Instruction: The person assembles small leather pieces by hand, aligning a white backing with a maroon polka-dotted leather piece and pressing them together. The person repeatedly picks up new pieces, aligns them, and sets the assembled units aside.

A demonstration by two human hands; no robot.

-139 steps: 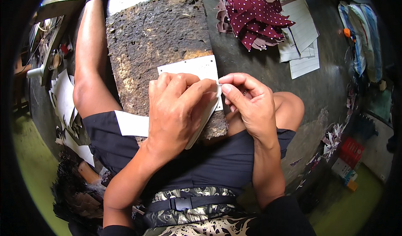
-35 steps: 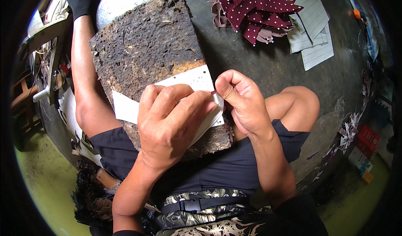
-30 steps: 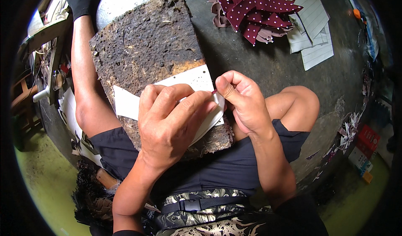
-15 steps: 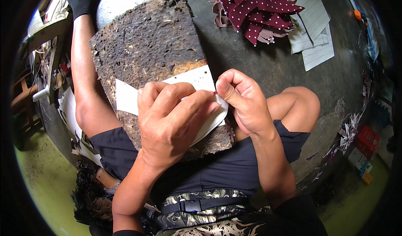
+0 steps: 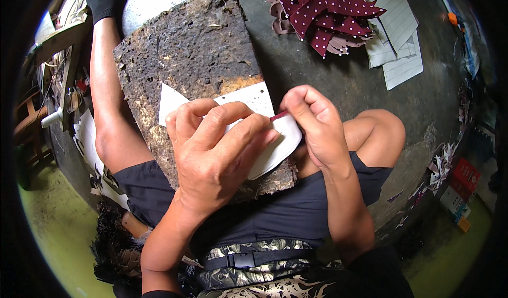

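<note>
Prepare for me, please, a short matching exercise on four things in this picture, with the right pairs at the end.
1. left hand
2. right hand
3. fabric pile
4. sock

A. maroon with white dots on top
B. at the right end of the maroon strip
C. black, at the upper left
D. over the middle of the white piece

Pairs: 1-D, 2-B, 3-A, 4-C

Left hand: closed at the fingertips on a white curved piece. Right hand: pinching its maroon edging. Board, dark, pitted, between the legs; white sheet with dark dots upon it. Polka-dot maroon pieces, heaped on floor. Lined sheets, just beside. Sock, black.
</note>
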